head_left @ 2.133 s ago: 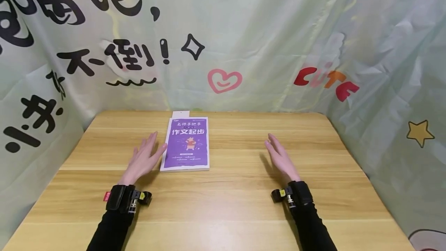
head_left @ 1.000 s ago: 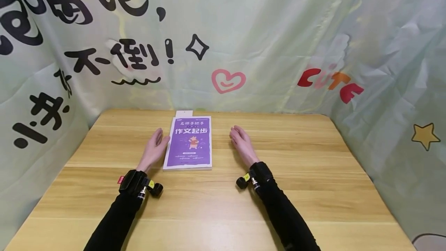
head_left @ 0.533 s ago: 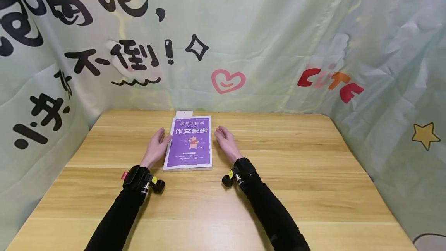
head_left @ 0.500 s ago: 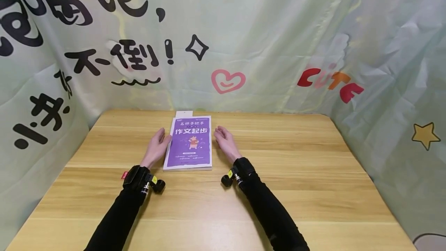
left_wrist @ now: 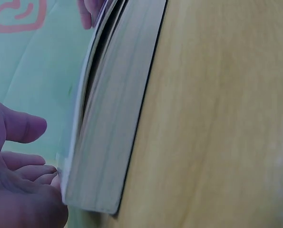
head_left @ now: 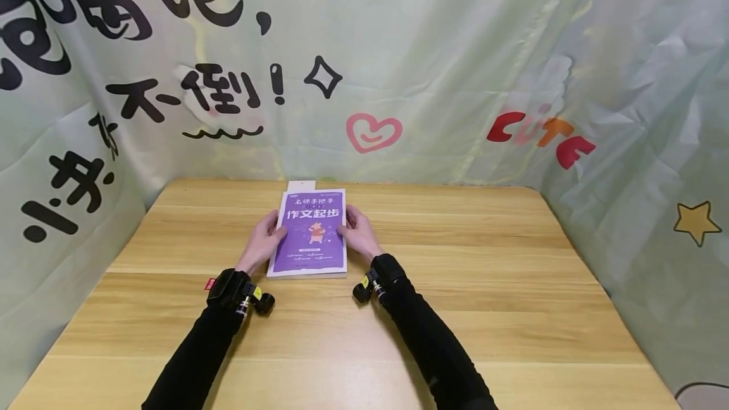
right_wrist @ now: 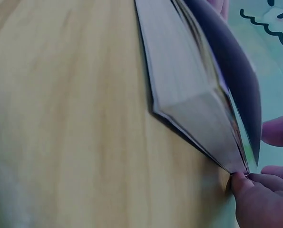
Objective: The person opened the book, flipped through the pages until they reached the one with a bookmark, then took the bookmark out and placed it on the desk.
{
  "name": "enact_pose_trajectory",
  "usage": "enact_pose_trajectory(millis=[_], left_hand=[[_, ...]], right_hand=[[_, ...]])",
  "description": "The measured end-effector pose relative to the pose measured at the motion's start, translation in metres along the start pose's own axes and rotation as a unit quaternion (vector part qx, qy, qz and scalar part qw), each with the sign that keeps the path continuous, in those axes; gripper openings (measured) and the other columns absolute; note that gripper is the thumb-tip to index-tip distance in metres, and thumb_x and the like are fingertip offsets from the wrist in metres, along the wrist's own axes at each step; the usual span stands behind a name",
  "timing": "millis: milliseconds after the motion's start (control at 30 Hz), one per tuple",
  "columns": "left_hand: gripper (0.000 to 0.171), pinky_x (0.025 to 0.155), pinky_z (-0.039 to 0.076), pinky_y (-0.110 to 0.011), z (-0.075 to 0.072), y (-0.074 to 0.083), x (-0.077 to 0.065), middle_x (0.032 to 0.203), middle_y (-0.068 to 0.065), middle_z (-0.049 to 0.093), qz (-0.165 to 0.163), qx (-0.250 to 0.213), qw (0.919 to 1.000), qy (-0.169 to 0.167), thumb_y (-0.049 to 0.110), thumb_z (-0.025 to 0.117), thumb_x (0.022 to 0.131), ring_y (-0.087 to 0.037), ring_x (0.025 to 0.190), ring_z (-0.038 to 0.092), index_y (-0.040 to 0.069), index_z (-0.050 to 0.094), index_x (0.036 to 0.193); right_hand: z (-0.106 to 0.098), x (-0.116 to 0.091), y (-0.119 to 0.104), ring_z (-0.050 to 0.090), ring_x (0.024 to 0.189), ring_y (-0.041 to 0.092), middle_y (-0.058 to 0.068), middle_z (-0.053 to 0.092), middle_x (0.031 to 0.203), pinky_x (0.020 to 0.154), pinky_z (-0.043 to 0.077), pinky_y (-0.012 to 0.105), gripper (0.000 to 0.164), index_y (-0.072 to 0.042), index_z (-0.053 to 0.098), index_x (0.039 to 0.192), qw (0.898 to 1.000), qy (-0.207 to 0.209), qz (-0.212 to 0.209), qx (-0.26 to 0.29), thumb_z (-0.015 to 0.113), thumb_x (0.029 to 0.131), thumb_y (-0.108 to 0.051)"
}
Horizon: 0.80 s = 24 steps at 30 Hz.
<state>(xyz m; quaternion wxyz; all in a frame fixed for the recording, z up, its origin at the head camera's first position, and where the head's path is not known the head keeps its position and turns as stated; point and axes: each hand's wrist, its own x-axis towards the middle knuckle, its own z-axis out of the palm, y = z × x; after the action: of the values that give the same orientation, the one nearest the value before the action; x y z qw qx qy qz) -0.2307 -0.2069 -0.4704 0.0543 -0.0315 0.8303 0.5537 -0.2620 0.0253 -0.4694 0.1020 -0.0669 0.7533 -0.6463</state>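
A purple paperback book [head_left: 310,258] with white Chinese lettering and a small cartoon pig lies face up on the wooden table. From the left, my left hand [head_left: 261,244] touches its side, the thumb overlapping the cover in the head view. In the left wrist view that thumb [left_wrist: 27,127] stands a little off the cover, and the fingertips meet the book's edge. On the other side my right hand [head_left: 359,233] pinches the edge; its thumb [right_wrist: 279,131] is at the cover, its fingers [right_wrist: 255,190] at the page edge below. The front cover bows slightly off the pages.
A white card [head_left: 302,186] sticks out past the book's top edge. The wooden table [head_left: 484,309] runs back to a pale green printed cloth [head_left: 444,68], which also hangs along both sides. Black sleeves and wrist cameras cover my forearms.
My right hand has come left across the table to the book's right side. The left hand has shifted slightly right, and both thumbs now overlap the cover. The book has stayed in place.
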Motion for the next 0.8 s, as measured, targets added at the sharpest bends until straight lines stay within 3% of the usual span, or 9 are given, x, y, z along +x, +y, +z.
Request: enact_pose_trajectory(millis=[300, 800], left_hand=[[0.074, 0.13, 0.013, -0.048, 0.003, 0.002, -0.001, 0.166, -0.028, 0.01, 0.007, 0.027, 0.9996, -0.003, 0.0, 0.049, 0.097, -0.04, 0.156, 0.013, -0.008, 0.008, 0.158], [0.075, 0.13, 0.013, -0.048, 0.009, -0.002, -0.006, 0.166, -0.028, 0.011, 0.019, 0.008, 0.9998, -0.005, -0.003, 0.052, 0.095, -0.04, 0.156, 0.013, -0.008, 0.011, 0.157]], right_hand=[[-0.001, 0.001, 0.001, 0.025, 0.154, 0.035, 0.026, 0.021, 0.165, 0.128, 0.024, 0.042, 0.077, 0.008, 0.017, 0.157, 0.999, -0.039, 0.001, -0.024, 0.054, 0.089, 0.013], [-0.008, -0.008, 0.003, 0.021, 0.155, 0.036, 0.024, 0.016, 0.166, 0.128, 0.022, 0.043, 0.08, 0.007, 0.013, 0.158, 0.998, -0.061, 0.003, -0.035, 0.052, 0.088, 0.016]])
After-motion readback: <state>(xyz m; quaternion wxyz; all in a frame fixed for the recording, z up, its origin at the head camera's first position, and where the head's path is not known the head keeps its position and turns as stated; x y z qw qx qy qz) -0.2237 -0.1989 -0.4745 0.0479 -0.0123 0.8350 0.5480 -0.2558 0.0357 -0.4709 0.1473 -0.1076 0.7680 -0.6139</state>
